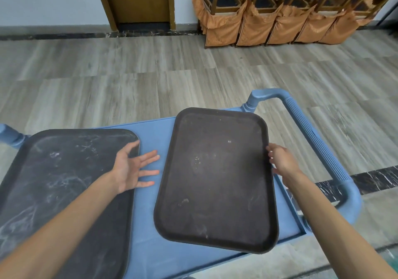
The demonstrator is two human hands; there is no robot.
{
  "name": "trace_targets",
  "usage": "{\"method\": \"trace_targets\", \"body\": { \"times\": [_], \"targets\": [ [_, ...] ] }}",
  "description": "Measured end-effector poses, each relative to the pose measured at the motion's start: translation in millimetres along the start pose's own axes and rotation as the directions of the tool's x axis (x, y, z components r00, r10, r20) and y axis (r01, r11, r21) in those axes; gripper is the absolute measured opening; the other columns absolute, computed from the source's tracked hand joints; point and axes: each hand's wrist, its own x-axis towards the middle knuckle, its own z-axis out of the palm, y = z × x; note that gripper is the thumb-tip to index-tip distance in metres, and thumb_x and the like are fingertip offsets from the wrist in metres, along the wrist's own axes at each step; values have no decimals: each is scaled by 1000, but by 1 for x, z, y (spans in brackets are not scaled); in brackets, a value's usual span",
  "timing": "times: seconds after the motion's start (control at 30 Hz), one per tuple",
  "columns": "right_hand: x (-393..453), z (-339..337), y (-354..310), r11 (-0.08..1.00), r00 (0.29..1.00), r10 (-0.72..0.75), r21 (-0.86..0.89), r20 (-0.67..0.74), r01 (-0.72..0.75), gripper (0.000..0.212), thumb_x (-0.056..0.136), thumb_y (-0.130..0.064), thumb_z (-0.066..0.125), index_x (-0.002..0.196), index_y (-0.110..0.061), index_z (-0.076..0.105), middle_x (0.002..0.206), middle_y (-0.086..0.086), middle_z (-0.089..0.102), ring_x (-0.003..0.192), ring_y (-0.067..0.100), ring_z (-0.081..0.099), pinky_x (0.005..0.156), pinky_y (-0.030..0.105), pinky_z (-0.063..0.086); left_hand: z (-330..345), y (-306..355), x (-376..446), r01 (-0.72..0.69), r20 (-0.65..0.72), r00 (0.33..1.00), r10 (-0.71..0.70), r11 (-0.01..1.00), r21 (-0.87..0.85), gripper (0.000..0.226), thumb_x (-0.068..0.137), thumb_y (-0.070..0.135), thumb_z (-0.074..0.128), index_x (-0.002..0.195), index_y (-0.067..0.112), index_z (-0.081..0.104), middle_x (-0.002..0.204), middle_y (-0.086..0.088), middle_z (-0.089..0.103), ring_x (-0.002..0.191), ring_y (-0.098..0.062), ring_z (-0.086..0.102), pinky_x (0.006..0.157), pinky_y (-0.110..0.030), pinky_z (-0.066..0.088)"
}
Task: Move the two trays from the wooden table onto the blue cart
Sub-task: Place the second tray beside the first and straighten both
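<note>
Two bare forearms enter from 6 o'clock. The left hand [131, 166] is spread flat, fingers splayed, palm over the right rim of the left tray [64, 181] and fingertips over the bare cart top; it grips nothing. The right hand [282, 162] is loosely open at 3 o'clock of the right tray [215, 179], fingertips at its long edge; whether they touch the rim cannot be told. Both trays lie on the blue cart [155, 136], well apart; the right one sits askew, its near corner overhanging the cart's edge at 5 o'clock. The cart handle [312, 136] stands at 2 o'clock. The wooden desk is out of view. The trays appear stiff, light, flat and scuffed; the raised rims at the long sides are probably the best hold.
</note>
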Motion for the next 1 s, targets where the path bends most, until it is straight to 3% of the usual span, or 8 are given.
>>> {"method": "trace_targets", "body": {
  "times": [0.1, 0.17, 0.3, 0.43, 0.67, 0.8, 1.0],
  "targets": [
    [-10, 28, -23, 999, 996, -38, 0, 84, 39, 37, 101, -37, 47, 112, -9, 69, 99, 6, 66, 86, 19, 56, 82, 45, 49, -23, 1, -24, -49, 20, 999, 50, 997, -57, 76, 74, 77, 45, 124, 29, 73, 134, 12, 68, 130, -33, 56, 109, -56, 39],
    [-22, 53, -38, 998, 983, -49, -19, 178, 53, 35, 102, -41, 47, 108, -18, 73, 105, 0, 70, 90, 16, 62, 82, 37, 49, -42, 2, -38, -81, 11, 997, 82, 993, -86, 75, 75, 77, 44, 126, 30, 72, 136, 12, 66, 132, -32, 55, 110, -56, 40],
    [-49, 107, -56, 995, 949, -79, -32, 304, 94, 36, 103, -44, 46, 107, -22, 75, 108, -2, 73, 100, 14, 67, 88, 39, 54, -89, 3, -68, -145, -68, 988, 138, 982, -123, 73, 76, 77, 44, 127, 32, 71, 137, 11, 66, 132, -30, 54, 103, -55, 44],
    [-77, 159, -60, 998, 906, -60, -7, 419, 70, 37, 103, -43, 45, 108, -22, 75, 107, 0, 77, 102, 16, 70, 79, 37, 57, -146, 4, -95, -214, -178, 965, 190, 969, -124, 71, 76, 76, 44, 127, 34, 70, 136, 9, 67, 132, -27, 53, 100, -54, 45],
    [-118, 242, -42, 998, 847, 51, -60, 529, -23, 38, 102, -49, 45, 115, -23, 69, 113, 6, 72, 101, 20, 68, 74, 38, 57, -247, 19, -133, -344, -461, 837, 294, 939, -28, 66, 87, 70, 34, 136, 34, 59, 145, -1, 59, 137, -23, 44, 110, -55, 33],
    [-137, 278, -32, 993, 856, 119, -73, 502, -95, 40, 102, -51, 44, 131, -26, 57, 114, 2, 64, 101, 17, 60, 76, 41, 54, -284, 11, -142, -210, -593, 765, 253, 967, 142, 67, 90, 71, 29, 142, 37, 53, 143, 4, 57, 132, -25, 45, 107, -59, 29],
    [-160, 304, -20, 982, 864, 149, 34, 481, -188, 45, 104, -50, 41, 142, -29, 50, 130, 6, 64, 118, 16, 60, 88, 45, 52, -306, 1, -144, -156, -534, 825, 188, 982, 104, 64, 86, 75, 36, 138, 43, 55, 140, 6, 60, 118, -26, 56, 91, -54, 40]
  ]
}}
